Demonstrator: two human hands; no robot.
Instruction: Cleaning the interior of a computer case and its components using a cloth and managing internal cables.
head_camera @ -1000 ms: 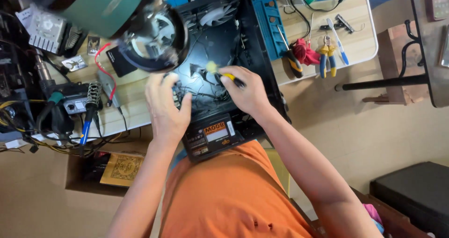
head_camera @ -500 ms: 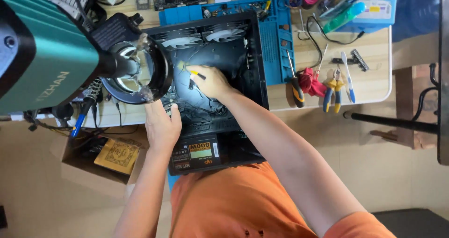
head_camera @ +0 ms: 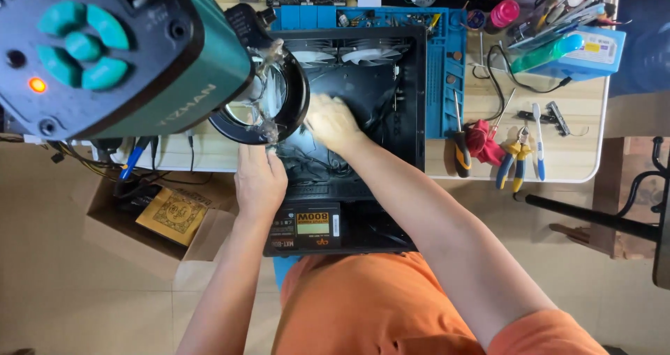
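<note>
While you lean over the head view, both your hands are down in the open black computer case (head_camera: 408, 111).

Your right hand (head_camera: 333, 122) is deep inside, blurred, so I can't tell if it's gripping anything. The cable tangle (head_camera: 314, 165) sits just at its 6 o'clock, running mostly sideways. Your left hand (head_camera: 259, 180) rests curled on the case edge at the cables' 9 o'clock; holding something? Can't tell. Right's nearer. Power supply (head_camera: 307, 228) sits at 6 o'clock.
</note>
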